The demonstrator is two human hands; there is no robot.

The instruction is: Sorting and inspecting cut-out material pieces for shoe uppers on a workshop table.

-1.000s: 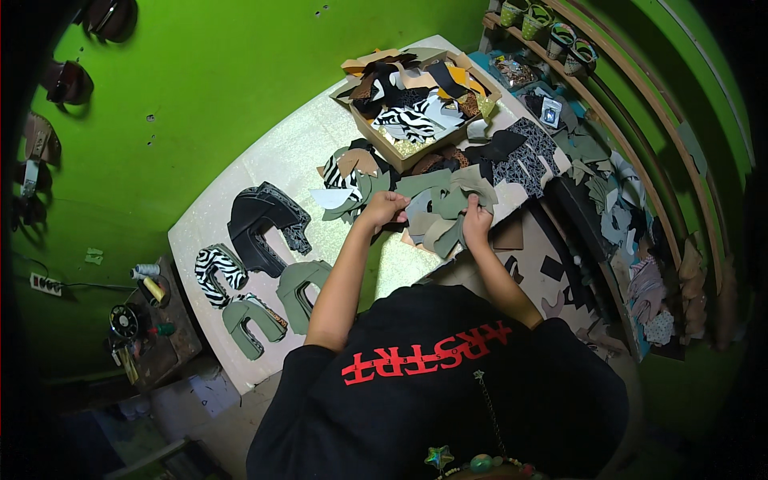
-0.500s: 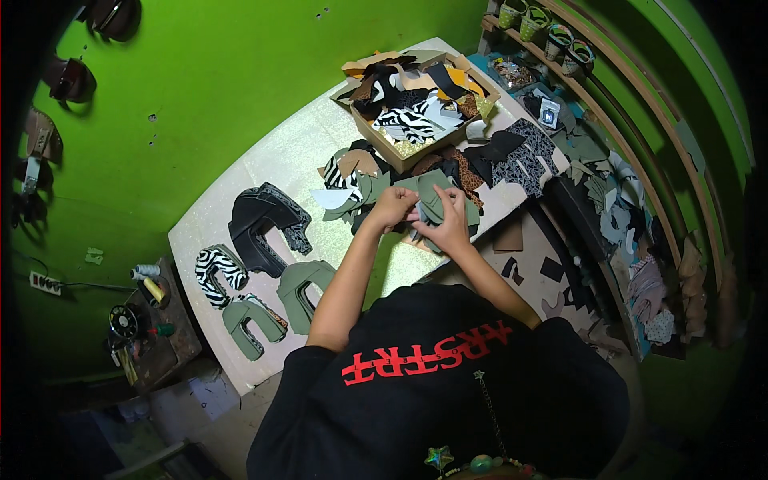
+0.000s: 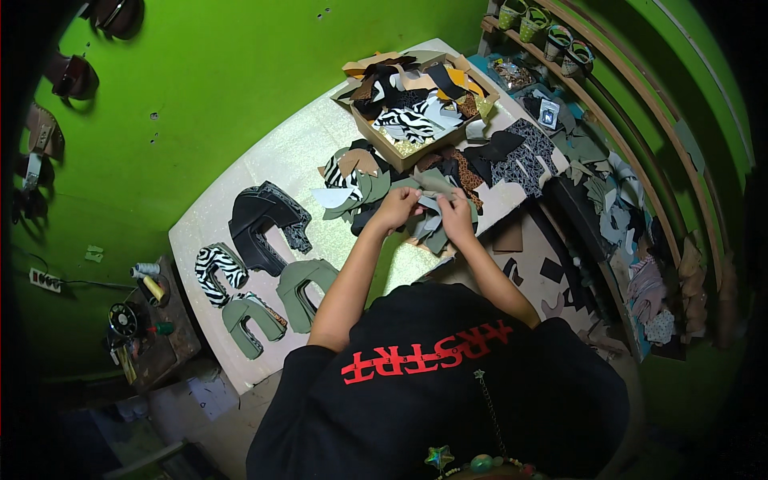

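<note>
Over the pile of cut pieces on the table, my left hand and my right hand are close together. Both are closed on an olive-green cut piece, which looks like fabric or synthetic leather. A pale grey underside or strip shows between the fingers. More green pieces lie right below the hands, partly hidden by them. Just left of my left hand is a loose heap of zebra-print, tan, white and green pieces.
A cardboard box full of mixed scraps stands at the back. U-shaped stacks in black, zebra print and green lie on the left. Patterned black material lies at the table's right end, near a rack.
The green piece was held broad and flat; now it is bent or turned, showing a pale grey part. My right hand has shifted slightly, and both hands stay over the pile.
</note>
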